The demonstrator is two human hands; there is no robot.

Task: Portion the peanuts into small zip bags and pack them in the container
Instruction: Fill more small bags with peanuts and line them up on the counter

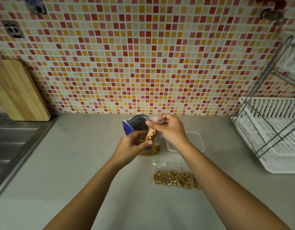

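I take the blue peanut pouch (135,125) as the reference; it stands open-mouthed on the desk (93,163). The small zip bag (152,133) hangs directly in front of the pouch, partly filled with peanuts, with its long axis roughly upright. The right hand (170,128) pinches the bag's top strip between thumb and curled fingers, just right of the pouch mouth. The left hand (132,145) is curled at the bag's lower end, its thumb against the clear film. I cannot tell whether its fingers also touch the pouch behind. I judge the step in hand to be closing the zip, so the seal line, running crosswise at the top, governs the coming move. The clear container (198,140) sits to the right of the pouch, partly hidden by the right wrist, so the right hand is the nearer one for packing. A row of filled bags (174,178) lies nearer to me than the pouch and to its right, not yet in the container.
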